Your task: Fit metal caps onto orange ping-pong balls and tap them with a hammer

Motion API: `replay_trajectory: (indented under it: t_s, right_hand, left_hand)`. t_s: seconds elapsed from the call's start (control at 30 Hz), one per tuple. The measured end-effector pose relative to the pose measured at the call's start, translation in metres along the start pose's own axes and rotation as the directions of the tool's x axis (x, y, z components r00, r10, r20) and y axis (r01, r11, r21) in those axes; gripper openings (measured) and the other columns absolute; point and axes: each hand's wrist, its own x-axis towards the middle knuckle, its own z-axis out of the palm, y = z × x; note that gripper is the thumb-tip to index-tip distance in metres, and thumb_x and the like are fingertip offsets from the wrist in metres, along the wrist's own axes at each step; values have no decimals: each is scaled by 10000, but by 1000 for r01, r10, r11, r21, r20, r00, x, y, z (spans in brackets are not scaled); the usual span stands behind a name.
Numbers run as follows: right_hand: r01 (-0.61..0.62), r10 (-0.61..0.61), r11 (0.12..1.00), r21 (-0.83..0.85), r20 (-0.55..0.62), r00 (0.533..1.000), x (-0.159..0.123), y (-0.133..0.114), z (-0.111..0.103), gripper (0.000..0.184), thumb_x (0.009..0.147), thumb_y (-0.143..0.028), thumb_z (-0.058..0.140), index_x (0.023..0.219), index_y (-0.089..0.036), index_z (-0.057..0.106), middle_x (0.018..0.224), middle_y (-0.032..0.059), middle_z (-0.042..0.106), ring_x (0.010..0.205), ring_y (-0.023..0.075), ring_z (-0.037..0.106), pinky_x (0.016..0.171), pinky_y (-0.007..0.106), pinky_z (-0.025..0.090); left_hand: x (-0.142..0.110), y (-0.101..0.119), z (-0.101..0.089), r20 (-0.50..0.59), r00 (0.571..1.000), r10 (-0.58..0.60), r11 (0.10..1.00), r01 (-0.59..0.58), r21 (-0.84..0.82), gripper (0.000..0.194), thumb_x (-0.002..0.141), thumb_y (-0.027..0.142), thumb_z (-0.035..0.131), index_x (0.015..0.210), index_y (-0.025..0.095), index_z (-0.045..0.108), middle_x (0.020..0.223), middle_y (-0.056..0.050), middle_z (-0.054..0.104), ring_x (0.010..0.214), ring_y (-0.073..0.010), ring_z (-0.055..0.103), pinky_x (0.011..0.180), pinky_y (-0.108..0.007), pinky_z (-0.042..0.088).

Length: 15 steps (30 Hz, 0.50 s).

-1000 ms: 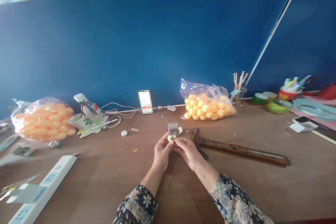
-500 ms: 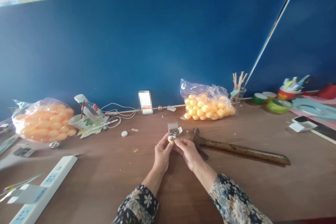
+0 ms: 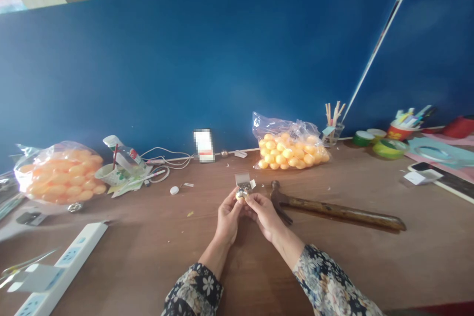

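A small shiny ball [image 3: 242,193], silvery on top and yellowish below, is pinched between the fingertips of both hands. My left hand [image 3: 228,218] holds its left side, with the thumb in front. From the right, my right hand [image 3: 263,211] grips it with thumb and fingers closed. Just behind the ball is a small open box [image 3: 243,178], partly hidden by the ball and fingers; its contents are too small to make out. A claw hammer [image 3: 329,208] with a wooden handle lies right of my right hand, its head close to the fingers.
Bags of orange balls stand at the back, one right of centre [image 3: 292,150] and one at left [image 3: 61,173]. A white power strip [image 3: 70,261] lies front left. Tape rolls [image 3: 390,148], a pen cup [image 3: 402,132] and a phone [image 3: 454,185] sit at right.
The view has shifted slightly. The ball appears turned a little between the fingertips, and both hands keep their grip on it.
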Motion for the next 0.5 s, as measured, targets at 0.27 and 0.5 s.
replay_trajectory:
  t_s: [0.27, 0.5]
  right_hand:
    - [11, -10, 1000, 12, -62, 998, 1, 1, -1, 383, 597, -396, 817, 883, -233, 621, 750, -39, 647, 577, 76, 528, 579, 216, 431]
    - [59, -68, 987, -152, -56, 996, -1, 3, 0, 401, 640, -446, 771, 965, -232, 670, 756, -12, 639, 601, 111, 531, 562, 235, 422]
  left_hand:
    - [0, 1, 1, 30, 1000, -9, 998, 11, -66, 501, 710, 295, 745, 1177, 166, 617, 1147, -114, 672, 924, -196, 673, 826, -292, 524]
    - [0, 1, 0, -15, 999, -28, 1000, 28, 0, 510, 681, 342, 762, 1142, 169, 632, 1090, -109, 693, 879, -203, 679, 789, -302, 530]
